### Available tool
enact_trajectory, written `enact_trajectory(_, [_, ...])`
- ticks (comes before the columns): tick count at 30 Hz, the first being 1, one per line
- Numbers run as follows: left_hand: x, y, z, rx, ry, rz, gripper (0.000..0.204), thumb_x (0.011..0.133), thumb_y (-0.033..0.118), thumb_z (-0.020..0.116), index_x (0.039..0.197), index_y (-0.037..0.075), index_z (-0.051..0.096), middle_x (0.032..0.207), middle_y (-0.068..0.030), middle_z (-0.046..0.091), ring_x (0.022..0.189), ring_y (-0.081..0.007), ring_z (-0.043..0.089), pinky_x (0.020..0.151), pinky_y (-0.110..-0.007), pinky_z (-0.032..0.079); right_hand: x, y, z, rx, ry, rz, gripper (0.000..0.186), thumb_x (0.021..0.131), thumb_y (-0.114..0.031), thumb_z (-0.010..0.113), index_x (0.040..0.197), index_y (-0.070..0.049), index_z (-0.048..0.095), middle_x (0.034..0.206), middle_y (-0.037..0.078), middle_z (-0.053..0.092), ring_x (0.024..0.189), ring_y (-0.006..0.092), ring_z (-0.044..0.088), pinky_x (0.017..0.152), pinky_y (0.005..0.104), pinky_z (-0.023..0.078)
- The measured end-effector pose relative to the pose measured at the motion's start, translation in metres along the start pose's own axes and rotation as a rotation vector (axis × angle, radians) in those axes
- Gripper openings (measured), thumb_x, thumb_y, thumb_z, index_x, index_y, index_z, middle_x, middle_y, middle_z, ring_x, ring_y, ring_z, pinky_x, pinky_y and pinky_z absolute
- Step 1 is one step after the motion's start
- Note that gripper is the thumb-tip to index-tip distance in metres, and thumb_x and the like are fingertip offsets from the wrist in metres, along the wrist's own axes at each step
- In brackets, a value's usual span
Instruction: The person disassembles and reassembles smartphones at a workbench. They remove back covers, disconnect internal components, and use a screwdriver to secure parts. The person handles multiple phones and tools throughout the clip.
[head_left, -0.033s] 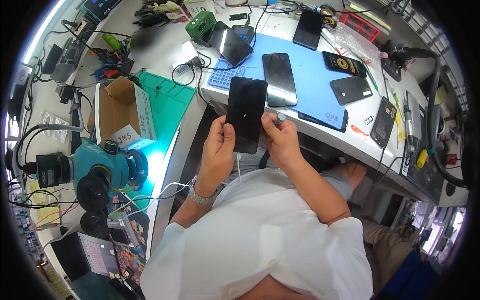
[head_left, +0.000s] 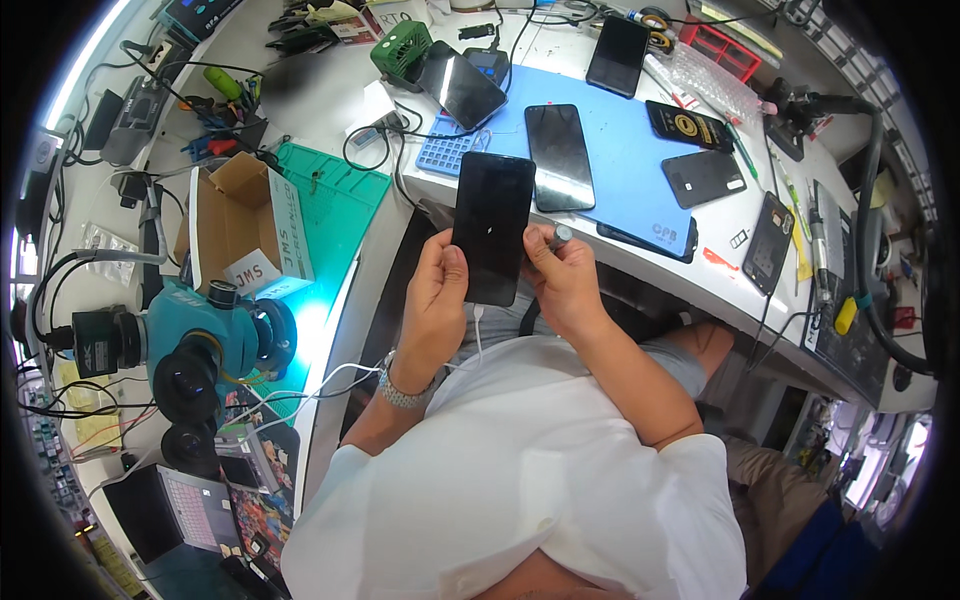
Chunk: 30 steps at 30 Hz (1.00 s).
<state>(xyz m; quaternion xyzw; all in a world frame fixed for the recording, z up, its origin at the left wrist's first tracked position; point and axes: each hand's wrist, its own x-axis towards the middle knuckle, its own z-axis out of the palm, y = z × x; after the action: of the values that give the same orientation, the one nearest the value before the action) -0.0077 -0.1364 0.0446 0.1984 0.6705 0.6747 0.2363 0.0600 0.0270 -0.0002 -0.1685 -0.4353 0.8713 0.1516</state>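
Observation:
A black smartphone (head_left: 493, 225) with a dark screen and one tiny bright mark stands upright over my lap. Its left edge is gripped by my left hand (head_left: 436, 290), thumb along the side. At the right edge, my right hand (head_left: 563, 280) is closed, thumb and fingers against the phone. From that same fist pokes the round grey end of a small cylindrical tool (head_left: 562, 234); the rest of it is hidden. A white charging cable (head_left: 478, 325) is plugged into the phone's bottom edge. Just beyond lies another dark phone (head_left: 560, 160) on a blue mat (head_left: 640, 190).
On my left are a teal microscope (head_left: 205, 335) with its light on, an open cardboard box (head_left: 240, 225) and a green mat (head_left: 335, 190). Several phones and phone parts lie across the white bench, with a black back cover (head_left: 703, 180) on the right. A black cabled arm (head_left: 872, 220) curves there.

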Motion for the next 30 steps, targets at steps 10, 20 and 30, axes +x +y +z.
enact_trajectory(10, [0.002,0.004,0.005,-0.018,0.034,0.064,0.042,0.118,0.029,0.044,0.143,-0.003,0.054,0.126,-0.0086,0.068,0.112,-0.0108,0.062,0.1,-0.027,0.049,-0.003,-0.001,0.0,-0.024,0.022,-0.036,0.033,0.106,-0.035,0.072,0.093,-0.005,0.072,0.08,-0.008,0.056,0.074,0.0036,0.044,0.066,0.0239,0.036])
enact_trajectory(20, [-0.002,-0.01,0.014,0.151,-0.009,0.087,0.069,0.089,-0.004,0.054,0.153,0.003,0.027,0.141,-0.0165,0.052,0.128,-0.0234,0.055,0.11,-0.038,0.044,-0.021,-0.015,0.016,-0.716,-0.109,-0.648,0.023,0.097,-0.01,0.07,0.117,-0.002,0.078,0.096,0.014,0.07,0.087,0.0314,0.06,0.079,0.0429,0.05])
enact_trajectory(30, [0.013,-0.006,0.003,-0.457,-0.107,-0.229,0.067,0.091,0.018,0.06,0.151,-0.006,0.044,0.134,-0.0317,0.064,0.12,-0.0437,0.069,0.101,-0.058,0.06,-0.049,-0.088,-0.046,-1.031,0.221,-0.658,0.035,0.08,0.009,0.067,0.11,-0.005,0.076,0.104,0.01,0.075,0.101,0.0328,0.065,0.091,0.0421,0.052])
